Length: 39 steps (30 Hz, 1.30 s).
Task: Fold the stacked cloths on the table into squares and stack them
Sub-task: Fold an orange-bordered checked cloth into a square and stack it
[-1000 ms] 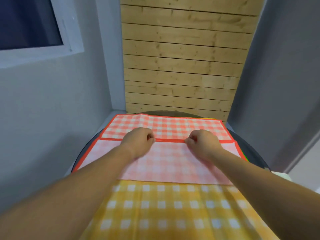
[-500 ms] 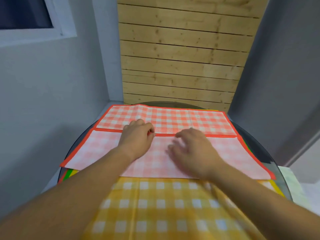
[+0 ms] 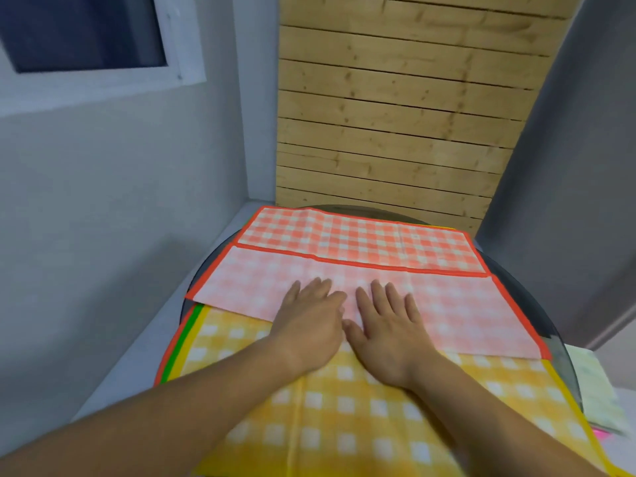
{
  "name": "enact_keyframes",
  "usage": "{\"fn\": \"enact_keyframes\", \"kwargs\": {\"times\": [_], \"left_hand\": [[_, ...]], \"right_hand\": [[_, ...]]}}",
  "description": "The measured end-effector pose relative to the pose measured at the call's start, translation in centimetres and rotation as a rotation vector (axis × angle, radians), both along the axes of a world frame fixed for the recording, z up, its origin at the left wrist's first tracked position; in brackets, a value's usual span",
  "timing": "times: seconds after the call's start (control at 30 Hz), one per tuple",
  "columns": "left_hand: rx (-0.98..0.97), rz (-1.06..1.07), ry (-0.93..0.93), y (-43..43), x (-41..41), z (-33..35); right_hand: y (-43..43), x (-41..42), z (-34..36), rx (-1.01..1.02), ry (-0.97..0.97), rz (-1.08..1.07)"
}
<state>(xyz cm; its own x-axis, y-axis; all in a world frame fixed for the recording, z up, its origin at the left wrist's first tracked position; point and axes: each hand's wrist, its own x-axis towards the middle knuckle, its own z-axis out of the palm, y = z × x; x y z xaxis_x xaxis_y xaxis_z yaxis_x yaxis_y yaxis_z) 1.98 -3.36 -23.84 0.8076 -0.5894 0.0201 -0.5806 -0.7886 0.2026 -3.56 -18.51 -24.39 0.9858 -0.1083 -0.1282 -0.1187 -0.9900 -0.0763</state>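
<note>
Left hand [image 3: 309, 325] and right hand [image 3: 389, 333] lie flat side by side, fingers straight, pressing the folded red checked cloth [image 3: 454, 311]. It lies on the counter [image 3: 526, 301] atop a yellow cloth [image 3: 344, 425]. Lower cloths [image 3: 180, 346] show only coloured edges at left.

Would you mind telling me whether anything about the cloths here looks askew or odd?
Nothing is spilled or damaged. The red-and-white checked cloth is folded unevenly: its paler flap stops short of the far edge, leaving a brighter band uncovered. The left hand and right hand lie flat across the flap's near edge.
</note>
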Motion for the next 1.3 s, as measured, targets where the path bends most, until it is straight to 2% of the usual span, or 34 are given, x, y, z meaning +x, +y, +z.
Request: {"fn": "enact_keyframes", "kwargs": {"times": [0.13,0.3,0.53,0.63,0.77,0.83,0.97,1.1,1.2,1.3], "left_hand": [[0.094,0.114,0.100,3.2,1.3,0.0],[0.186,0.342,0.136,8.2,4.2,0.3],[0.247,0.373,0.114,8.1,4.1,0.4],[0.262,0.313,0.042,6.3,3.3,1.1],[0.012,0.004,0.097,1.1,1.3,1.7],[-0.023,-0.077,0.119,-1.2,0.6,1.5],[0.007,-0.029,0.155,-3.2,0.3,1.0],[0.114,0.020,0.137,-3.3,0.3,0.5],[0.138,0.032,0.144,-3.5,0.3,0.4],[0.119,0.037,0.183,-3.6,1.0,1.1]], "right_hand": [[0.4,0.1,0.4,-0.025,0.039,-0.004],[-0.4,-0.7,0.9,-0.008,0.051,0.019],[-8.1,-4.3,1.5,-0.019,0.103,-0.176],[-10.4,-5.5,1.4,-0.065,0.114,-0.207],[-10.6,-5.1,0.8,-0.071,0.092,-0.197],[-10.7,-5.1,0.7,-0.073,0.082,-0.197],[-10.9,-5.2,0.4,-0.072,0.072,-0.194],[-11.4,-5.1,0.9,-0.040,0.083,-0.184],[-12.7,-5.1,1.9,-0.030,0.022,-0.217],[-13.9,-3.9,2.1,-0.104,-0.071,-0.270]]}}
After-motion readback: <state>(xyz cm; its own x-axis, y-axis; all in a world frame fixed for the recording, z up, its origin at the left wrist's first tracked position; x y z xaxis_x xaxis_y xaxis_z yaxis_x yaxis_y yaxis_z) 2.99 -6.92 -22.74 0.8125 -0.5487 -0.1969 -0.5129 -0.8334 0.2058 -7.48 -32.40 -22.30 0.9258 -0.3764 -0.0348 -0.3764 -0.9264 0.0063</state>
